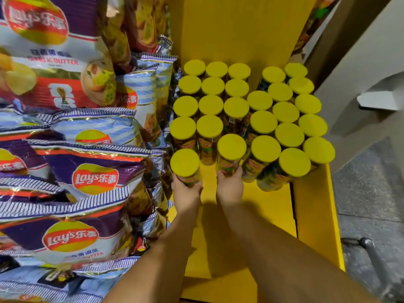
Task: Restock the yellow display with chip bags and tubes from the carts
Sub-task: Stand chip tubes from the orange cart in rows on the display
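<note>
Two chip tubes are gripped low on their bodies, one [185, 164] by the left hand [187, 189], one [231, 153] by the right hand [230, 184], at the front of the yellow display [269, 206]. Rows of tubes [236, 107] are already stocked behind; bare shelf is left in front.

The chip bags [94, 180] carry the "Lay's 乐事" logo; the top bag [52, 62] also reads "GARLIC BUTTER" and "FIFA".

Blurred chip bags [65, 149] — cut off at left edge
</note>
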### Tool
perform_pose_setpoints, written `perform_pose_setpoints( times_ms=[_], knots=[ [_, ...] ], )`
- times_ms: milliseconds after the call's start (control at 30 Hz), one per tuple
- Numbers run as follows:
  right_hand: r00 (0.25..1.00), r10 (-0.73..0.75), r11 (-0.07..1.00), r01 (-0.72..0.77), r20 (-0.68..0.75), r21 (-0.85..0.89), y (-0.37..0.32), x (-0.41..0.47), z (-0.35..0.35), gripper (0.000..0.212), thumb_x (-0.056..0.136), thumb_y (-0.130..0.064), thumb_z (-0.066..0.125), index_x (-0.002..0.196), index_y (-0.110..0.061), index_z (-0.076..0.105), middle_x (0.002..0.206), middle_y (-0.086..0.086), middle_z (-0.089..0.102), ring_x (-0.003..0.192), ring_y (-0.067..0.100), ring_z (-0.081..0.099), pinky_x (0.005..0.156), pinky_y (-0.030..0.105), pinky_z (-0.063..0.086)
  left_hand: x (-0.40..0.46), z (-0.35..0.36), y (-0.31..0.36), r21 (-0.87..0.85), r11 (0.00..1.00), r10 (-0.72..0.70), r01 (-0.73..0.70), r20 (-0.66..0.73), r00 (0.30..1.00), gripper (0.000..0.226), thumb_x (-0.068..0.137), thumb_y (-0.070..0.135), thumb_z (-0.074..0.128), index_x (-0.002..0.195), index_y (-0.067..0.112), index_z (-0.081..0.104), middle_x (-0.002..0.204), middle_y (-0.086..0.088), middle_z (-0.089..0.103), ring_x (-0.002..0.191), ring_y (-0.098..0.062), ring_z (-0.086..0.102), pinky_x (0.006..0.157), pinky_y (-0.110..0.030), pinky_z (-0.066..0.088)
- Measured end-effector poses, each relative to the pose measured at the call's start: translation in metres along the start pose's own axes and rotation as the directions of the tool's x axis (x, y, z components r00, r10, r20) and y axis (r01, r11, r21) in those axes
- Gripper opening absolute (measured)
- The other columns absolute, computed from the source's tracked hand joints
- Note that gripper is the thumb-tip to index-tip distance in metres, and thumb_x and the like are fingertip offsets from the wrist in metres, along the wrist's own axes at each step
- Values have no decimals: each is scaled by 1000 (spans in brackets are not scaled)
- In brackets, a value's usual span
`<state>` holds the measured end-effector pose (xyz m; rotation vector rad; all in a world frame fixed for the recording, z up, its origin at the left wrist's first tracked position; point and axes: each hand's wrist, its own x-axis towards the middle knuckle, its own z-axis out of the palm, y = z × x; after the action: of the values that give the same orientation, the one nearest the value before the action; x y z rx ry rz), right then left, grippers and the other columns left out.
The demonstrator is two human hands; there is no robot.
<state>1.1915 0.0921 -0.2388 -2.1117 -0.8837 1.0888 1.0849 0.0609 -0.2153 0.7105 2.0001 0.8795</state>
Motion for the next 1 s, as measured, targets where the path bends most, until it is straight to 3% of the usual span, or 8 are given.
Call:
perform_pose_setpoints(
  times_ms=[300, 400, 500, 567, 633, 700, 833, 1000],
  knots=[
    [1000, 26, 999, -26, -15, 22, -30, 25, 13, 56, 98, -16, 48, 148, -7, 24, 140, 18, 48, 125, 35, 50, 95, 30, 43, 14, 0, 8, 26, 996, -85, 86, -32, 996, 83, 84, 20, 75, 148, 18, 22, 142, -11, 44, 124, -34, 51, 87, -34, 39],
    [997, -29, 956, 50, 75, -290, -48, 15, 1, 44, 98, -3, 36, 142, -2, 37, 134, 17, 54, 133, 40, 39, 118, 48, 18, 16, -2, 14, 56, 990, -127, 129, -30, 991, 87, 86, 22, 73, 151, 15, 16, 145, -16, 39, 127, -36, 47, 96, -41, 41],
    [984, -89, 829, 160, 156, -536, -45, 21, -1, 38, 98, -3, 39, 135, -2, 46, 131, 13, 55, 133, 33, 40, 117, 60, 11, 17, -3, 19, 71, 985, -158, 160, -25, 987, 87, 88, 22, 71, 151, 13, 13, 145, -19, 38, 128, -37, 46, 94, -42, 41],
    [976, 2, 906, 89, 216, -413, -33, 29, 3, 40, 99, -6, 40, 139, -7, 42, 133, 11, 53, 131, 27, 42, 116, 55, 22, 16, -5, 19, 99, 984, -147, 149, -29, 989, 82, 90, 22, 68, 151, 12, 13, 142, -20, 40, 125, -38, 48, 84, -39, 40],
    [973, 39, 999, -45, 226, 22, -24, 23, 5, 55, 94, -6, 46, 144, -27, 35, 134, 11, 53, 116, 23, 54, 97, 37, 46, 14, -7, 19, 119, 984, -128, 131, -32, 991, 74, 93, 17, 63, 149, 13, 15, 140, -21, 41, 120, -39, 51, 77, -37, 37],
    [978, 55, 959, -108, 202, 264, -21, 22, 4, 61, 92, -4, 45, 147, -27, 31, 139, 9, 51, 116, 28, 56, 88, 35, 48, 10, -9, 19, 131, 986, -104, 107, -31, 994, 68, 94, 13, 59, 149, 14, 18, 140, -20, 41, 118, -39, 52, 76, -36, 38],
    [954, -3, 994, -29, 300, 103, -23, 4, -11, 70, 96, -1, 37, 156, -21, 6, 158, 3, 28, 135, 31, 42, 99, 37, 42, -4, -17, 19, 177, 982, -62, 62, -8, 998, 57, 97, 12, 53, 147, 8, 26, 141, -18, 40, 123, -36, 47, 77, -34, 36],
    [940, 26, 998, -46, 341, 51, -28, -49, -48, 58, 99, -7, 42, 153, -15, 22, 154, 5, 36, 133, 27, 44, 87, 28, 43, -24, -40, 28, 121, 991, -61, 52, 67, 996, 49, 93, 6, 48, 140, 4, 32, 129, -24, 54, 111, -41, 55, 82, -41, 45]
  ],
)
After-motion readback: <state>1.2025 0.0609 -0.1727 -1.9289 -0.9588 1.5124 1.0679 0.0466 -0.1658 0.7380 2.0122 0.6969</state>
